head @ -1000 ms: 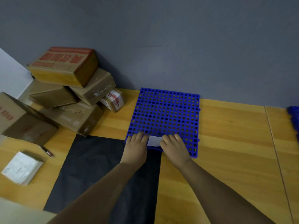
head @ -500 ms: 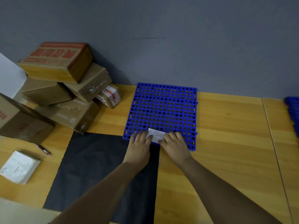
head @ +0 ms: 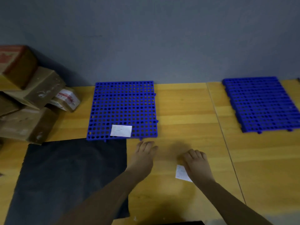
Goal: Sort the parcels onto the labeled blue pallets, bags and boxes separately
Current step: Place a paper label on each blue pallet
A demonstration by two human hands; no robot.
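A blue perforated pallet [head: 123, 103] lies on the wooden table against the wall, with a white label [head: 121, 130] stuck near its front edge. A second blue pallet [head: 261, 103] lies at the far right. Brown cardboard boxes [head: 29, 101] are piled at the left, a small taped box [head: 67, 99] among them. My left hand [head: 143, 157] hovers flat just in front of the first pallet and holds nothing. My right hand [head: 197, 164] rests on a second white label [head: 181, 173] on the table; its fingers look curled over the paper.
A black mat [head: 68, 179] covers the table at the front left, its far edge tucked under the first pallet. A seam [head: 224, 135] runs between two tabletops. Bare wood lies between the two pallets.
Both hands have left the label on the first pallet and drawn back and right. My right hand now lies on a second label. The view has swung right, revealing the second pallet.
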